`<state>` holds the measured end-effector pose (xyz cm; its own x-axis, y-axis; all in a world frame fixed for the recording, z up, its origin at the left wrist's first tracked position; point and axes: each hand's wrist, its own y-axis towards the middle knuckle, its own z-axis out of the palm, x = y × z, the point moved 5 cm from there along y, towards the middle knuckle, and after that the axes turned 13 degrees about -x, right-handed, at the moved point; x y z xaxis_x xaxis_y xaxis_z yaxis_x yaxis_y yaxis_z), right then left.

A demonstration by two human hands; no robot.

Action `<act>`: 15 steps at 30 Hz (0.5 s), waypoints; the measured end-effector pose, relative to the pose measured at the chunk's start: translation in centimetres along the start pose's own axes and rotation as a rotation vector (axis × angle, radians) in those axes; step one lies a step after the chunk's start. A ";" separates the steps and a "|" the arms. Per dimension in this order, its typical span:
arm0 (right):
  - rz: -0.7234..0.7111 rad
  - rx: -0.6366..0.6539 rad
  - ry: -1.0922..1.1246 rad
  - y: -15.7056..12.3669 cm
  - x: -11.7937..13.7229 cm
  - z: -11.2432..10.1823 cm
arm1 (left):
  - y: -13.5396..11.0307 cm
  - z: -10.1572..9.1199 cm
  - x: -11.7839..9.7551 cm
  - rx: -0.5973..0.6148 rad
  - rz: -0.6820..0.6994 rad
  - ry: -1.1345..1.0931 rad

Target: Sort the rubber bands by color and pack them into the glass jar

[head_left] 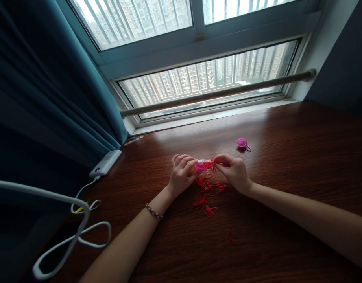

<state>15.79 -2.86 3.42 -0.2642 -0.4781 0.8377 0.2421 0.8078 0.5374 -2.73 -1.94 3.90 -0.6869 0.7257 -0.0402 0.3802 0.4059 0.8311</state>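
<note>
My left hand [181,175] is closed round a small clear tube-shaped container [201,165] with pink and yellow inside, held on its side above the dark wooden table [287,165]. At the container's open right end my right hand [232,171] pinches a red rubber band [212,164]. Several red rubber bands [207,192] lie scattered on the table just below both hands, and a single one [230,236] lies nearer to me. A pink round lid [242,143] with a small loop rests on the table beyond my right hand.
A white power bank [106,162] lies at the table's left edge by a teal curtain [51,86], with a white cable [71,232] looping from it. A window with a metal rail [216,94] runs along the far edge.
</note>
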 end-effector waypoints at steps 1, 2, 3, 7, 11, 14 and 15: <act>-0.023 -0.008 -0.043 0.0 0.1 -0.1 | 0.0 0.0 -0.1 0.003 0.008 -0.004; -0.042 -0.013 -0.080 0.0 0.2 -0.1 | 0.0 -0.1 -0.2 0.002 0.016 -0.008; -0.053 -0.014 -0.095 0.0 0.3 -0.2 | 0.1 -0.1 -0.3 -0.004 0.021 -0.012; -0.052 -0.005 -0.005 0.1 0.7 -0.2 | 0.2 -0.3 -0.5 -0.030 0.034 -0.025; -0.111 0.024 0.018 0.0 1.1 0.0 | 0.1 -0.2 -0.4 -0.025 0.032 -0.016; -0.083 0.048 0.045 -0.2 0.9 0.2 | 0.1 -0.2 -0.2 -0.036 0.004 0.007; -0.057 0.049 0.068 -0.3 0.8 0.2 | 0.1 -0.2 -0.1 -0.041 -0.007 0.015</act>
<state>15.32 -3.42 3.95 -0.2121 -0.5448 0.8113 0.1823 0.7936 0.5805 -2.80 -2.11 4.08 -0.6984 0.7147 -0.0381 0.3498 0.3873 0.8530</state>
